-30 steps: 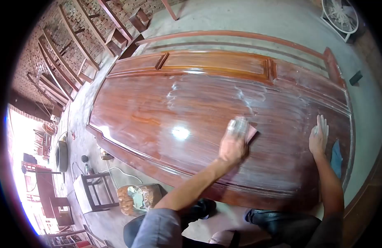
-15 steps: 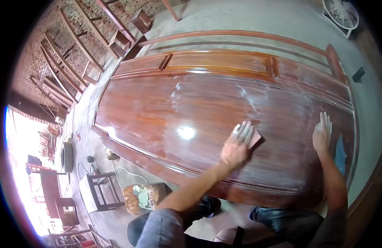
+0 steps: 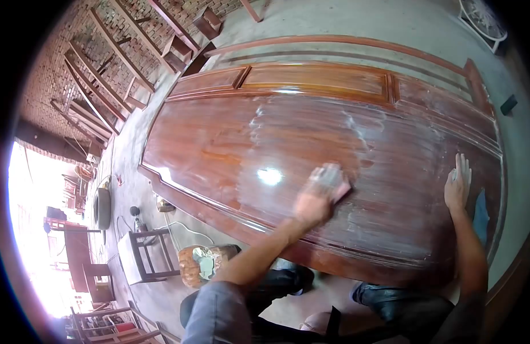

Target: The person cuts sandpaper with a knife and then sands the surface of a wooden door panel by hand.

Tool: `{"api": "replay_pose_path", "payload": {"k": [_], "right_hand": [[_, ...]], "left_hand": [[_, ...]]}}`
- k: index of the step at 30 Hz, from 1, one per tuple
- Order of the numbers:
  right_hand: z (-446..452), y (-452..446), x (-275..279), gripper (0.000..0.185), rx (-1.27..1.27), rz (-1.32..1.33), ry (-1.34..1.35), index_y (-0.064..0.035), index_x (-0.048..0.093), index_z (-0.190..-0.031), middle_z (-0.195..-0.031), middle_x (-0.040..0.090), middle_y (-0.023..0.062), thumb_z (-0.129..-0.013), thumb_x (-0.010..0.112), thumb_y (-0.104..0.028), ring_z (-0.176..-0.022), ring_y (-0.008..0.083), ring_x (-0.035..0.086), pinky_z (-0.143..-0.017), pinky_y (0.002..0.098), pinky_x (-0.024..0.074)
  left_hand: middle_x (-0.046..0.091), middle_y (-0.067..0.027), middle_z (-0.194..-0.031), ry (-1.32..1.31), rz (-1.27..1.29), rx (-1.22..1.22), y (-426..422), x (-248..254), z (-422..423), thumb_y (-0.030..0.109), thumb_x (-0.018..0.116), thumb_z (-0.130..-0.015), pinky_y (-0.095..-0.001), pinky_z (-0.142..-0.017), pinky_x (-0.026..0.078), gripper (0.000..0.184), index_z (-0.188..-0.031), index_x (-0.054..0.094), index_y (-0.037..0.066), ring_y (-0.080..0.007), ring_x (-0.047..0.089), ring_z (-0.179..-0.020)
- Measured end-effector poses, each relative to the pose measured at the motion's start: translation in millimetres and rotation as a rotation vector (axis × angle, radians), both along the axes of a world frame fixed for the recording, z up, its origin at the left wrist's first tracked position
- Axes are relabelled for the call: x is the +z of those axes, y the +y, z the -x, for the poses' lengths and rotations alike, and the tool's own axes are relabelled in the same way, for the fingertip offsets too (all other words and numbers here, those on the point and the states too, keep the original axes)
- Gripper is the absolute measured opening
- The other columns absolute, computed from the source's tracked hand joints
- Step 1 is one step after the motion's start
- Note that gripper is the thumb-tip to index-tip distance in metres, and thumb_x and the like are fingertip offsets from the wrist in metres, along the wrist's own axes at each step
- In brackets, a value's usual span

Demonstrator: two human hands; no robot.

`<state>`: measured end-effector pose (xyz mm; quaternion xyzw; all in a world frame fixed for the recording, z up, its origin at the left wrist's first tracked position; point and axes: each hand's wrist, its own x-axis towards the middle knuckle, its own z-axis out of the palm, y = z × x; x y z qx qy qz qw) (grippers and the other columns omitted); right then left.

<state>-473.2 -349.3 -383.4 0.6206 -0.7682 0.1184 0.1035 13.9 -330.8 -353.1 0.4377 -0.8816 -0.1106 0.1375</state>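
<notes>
A large reddish-brown wooden panel (image 3: 196, 132) with raised moulding lies flat in front of me, streaked with whitish dust. My left hand (image 3: 319, 195), blurred by motion, presses a piece of sandpaper (image 3: 342, 191) onto the middle of the panel. The sandpaper's pinkish-brown edge sticks out on the right of the fingers. Near the panel's right end, my right hand (image 3: 458, 183) rests flat with fingers stretched out and nothing in it. Just right of that forearm lies a blue piece of sheet or cloth (image 3: 481, 217).
A wooden frame rail (image 3: 334, 39) lies beyond the panel. At the lower left stand a stool (image 3: 147, 258) and a wooden stump (image 3: 205, 265). Wooden parts (image 3: 119, 51) lean along the brick wall. A fan (image 3: 484, 22) and a dark block (image 3: 508, 105) are at the right.
My left hand has slid a little left across the panel with the sandpaper. The whole view has shifted slightly right. My right hand stays flat at the same spot.
</notes>
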Motion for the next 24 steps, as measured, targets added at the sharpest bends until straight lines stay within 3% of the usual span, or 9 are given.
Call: {"api": "replay_pose_path", "payload": {"k": [3, 4, 7, 8, 9, 11, 18, 21, 24], "right_hand": [[-8, 3, 7, 0.055, 0.013, 0.013, -0.006, -0.0076, 0.037, -0.159, -0.164, 0.038, 0.0159, -0.105, 0.047, -0.011, -0.154, 0.0366, 0.030, -0.127, 0.0500, 0.0244], [-8, 3, 6, 0.055, 0.008, 0.012, -0.004, -0.0076, 0.038, -0.159, -0.164, 0.038, 0.0160, -0.105, 0.047, -0.011, -0.154, 0.0368, 0.031, -0.127, 0.0500, 0.0245], [-8, 3, 6, 0.055, 0.005, 0.018, -0.008, -0.0073, 0.038, -0.158, -0.164, 0.038, 0.0161, -0.104, 0.048, -0.010, -0.154, 0.0373, 0.031, -0.127, 0.0500, 0.0244], [-8, 2, 7, 0.055, 0.009, 0.023, -0.015, -0.0072, 0.038, -0.158, -0.164, 0.038, 0.0161, -0.104, 0.048, -0.010, -0.154, 0.0374, 0.031, -0.127, 0.0499, 0.0242], [-9, 2, 7, 0.055, 0.012, 0.028, -0.022, -0.0071, 0.038, -0.158, -0.164, 0.038, 0.0162, -0.104, 0.048, -0.010, -0.154, 0.0374, 0.031, -0.127, 0.0498, 0.0240], [-10, -1, 5, 0.055, 0.002, 0.011, -0.036, -0.0066, 0.038, -0.158, -0.164, 0.038, 0.0164, -0.104, 0.047, -0.009, -0.154, 0.0377, 0.031, -0.127, 0.0497, 0.0238], [-15, 1, 13, 0.055, -0.009, -0.003, -0.029, -0.0053, 0.039, -0.158, -0.164, 0.038, 0.0173, -0.104, 0.046, -0.008, -0.154, 0.0381, 0.030, -0.127, 0.0506, 0.0235], [-12, 1, 10, 0.056, -0.004, -0.015, -0.024, -0.0038, 0.038, -0.158, -0.164, 0.038, 0.0180, -0.102, 0.047, -0.007, -0.154, 0.0390, 0.030, -0.127, 0.0508, 0.0230], [-14, 3, 15, 0.057, -0.002, -0.029, -0.024, -0.0038, 0.037, -0.158, -0.164, 0.037, 0.0178, -0.102, 0.047, -0.005, -0.154, 0.0388, 0.030, -0.127, 0.0511, 0.0236]], "left_hand": [[0.034, -0.0252, -0.164, -0.503, 0.029, 0.356, -32, 19, -100, 0.015, 0.059, -0.091, -0.0521, -0.128, 0.021, 0.063, -0.151, 0.044, 0.001, -0.0422, 0.027, -0.155], [0.035, -0.0273, -0.162, -0.209, 0.061, 0.513, -35, 12, -128, 0.015, 0.057, -0.093, -0.0542, -0.127, 0.023, 0.060, -0.150, 0.045, 0.000, -0.0438, 0.029, -0.153], [0.046, -0.0310, -0.154, -0.615, 0.183, 0.344, -28, 7, -66, 0.022, 0.057, -0.096, -0.0501, -0.124, 0.030, 0.057, -0.145, 0.049, -0.007, -0.0447, 0.038, -0.148], [0.035, -0.0286, -0.162, -0.022, -0.125, 0.425, -3, -16, -21, 0.020, 0.057, -0.094, -0.0490, -0.128, 0.022, 0.065, -0.151, 0.042, -0.008, -0.0432, 0.028, -0.154], [0.029, -0.0277, -0.166, -0.313, 0.169, 0.159, 7, -4, 32, 0.019, 0.060, -0.090, -0.0475, -0.130, 0.016, 0.073, -0.153, 0.039, -0.009, -0.0411, 0.020, -0.157], [0.030, -0.0277, -0.165, 0.139, 0.058, -0.020, 1, -20, 65, 0.015, 0.053, -0.092, -0.0501, -0.131, 0.014, 0.068, -0.153, 0.039, -0.009, -0.0427, 0.023, -0.156], [0.053, -0.0245, -0.143, -0.174, -0.044, 0.534, -133, -20, -151, 0.012, 0.051, -0.097, -0.0515, -0.110, 0.041, 0.050, -0.146, 0.047, 0.001, -0.0405, 0.053, -0.128], [0.050, -0.0229, -0.146, -0.399, 0.357, 0.375, -127, -3, -30, 0.020, 0.044, -0.106, -0.0534, -0.118, 0.034, 0.040, -0.145, 0.052, 0.020, -0.0396, 0.041, -0.142], [0.043, -0.0266, -0.156, -0.508, 0.292, -0.093, -93, 20, 120, 0.020, 0.043, -0.103, -0.0505, -0.128, 0.020, 0.053, -0.146, 0.047, -0.009, -0.0425, 0.034, -0.149]]}}
